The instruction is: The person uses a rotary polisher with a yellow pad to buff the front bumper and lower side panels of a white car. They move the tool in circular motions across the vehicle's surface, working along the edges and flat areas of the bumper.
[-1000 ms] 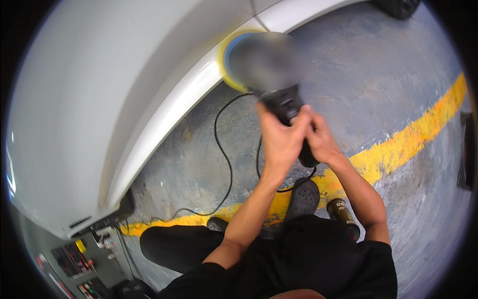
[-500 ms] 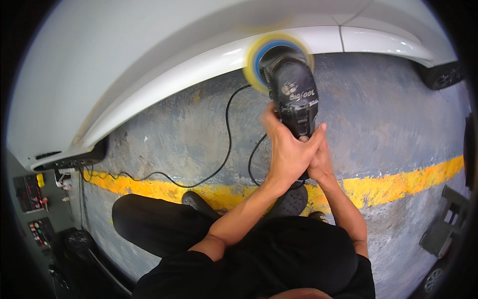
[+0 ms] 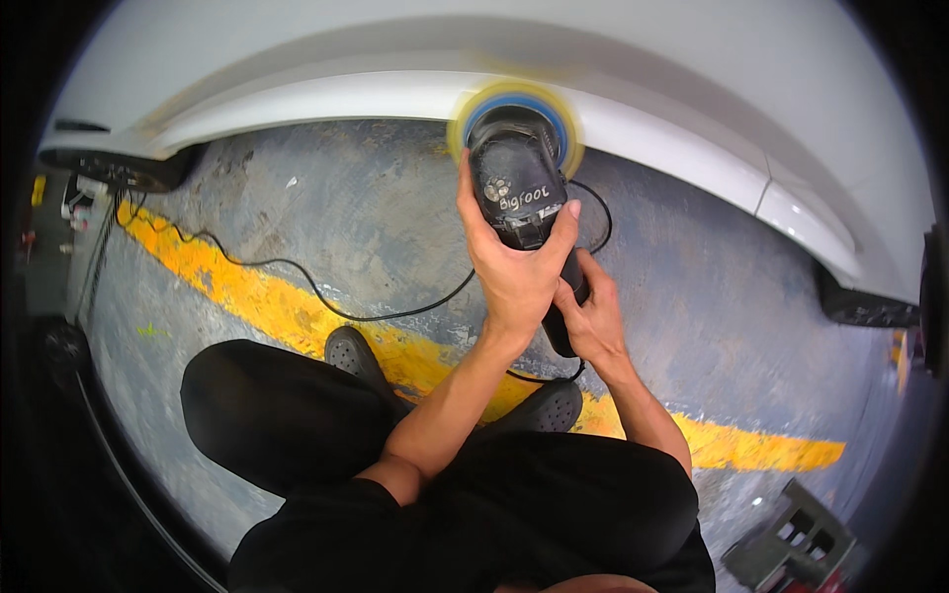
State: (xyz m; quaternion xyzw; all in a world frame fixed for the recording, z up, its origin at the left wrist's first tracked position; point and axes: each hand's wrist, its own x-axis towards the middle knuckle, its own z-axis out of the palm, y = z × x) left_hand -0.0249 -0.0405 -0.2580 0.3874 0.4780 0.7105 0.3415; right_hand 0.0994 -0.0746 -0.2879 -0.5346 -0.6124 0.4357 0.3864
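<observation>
A black corded polisher [image 3: 514, 173] is held up against the white car's lower sill [image 3: 346, 102]. Its round yellow foam pad [image 3: 458, 128], on a blue backing plate, is blurred as if spinning and meets the sill. My left hand [image 3: 516, 272] wraps the body behind the head, fingers along the left side and thumb on the right. Lower down, my right hand [image 3: 595, 314] closes round the slim rear handle. A black power cable [image 3: 366, 318] runs from the handle's end, passes under the tool and trails left over the floor.
The car's wheels show at the left [image 3: 124, 170] and right [image 3: 870, 308]. A yellow painted stripe [image 3: 267, 292] crosses the worn grey floor, under my dark clogs [image 3: 554, 405]. At lower right stands a grey plastic stool [image 3: 791, 539]; a dark vehicle [image 3: 109, 435] is at left.
My view has turned, and the polisher sits farther left on the sill. My left hand has moved up onto the body, apart from the right hand, which keeps the rear handle.
</observation>
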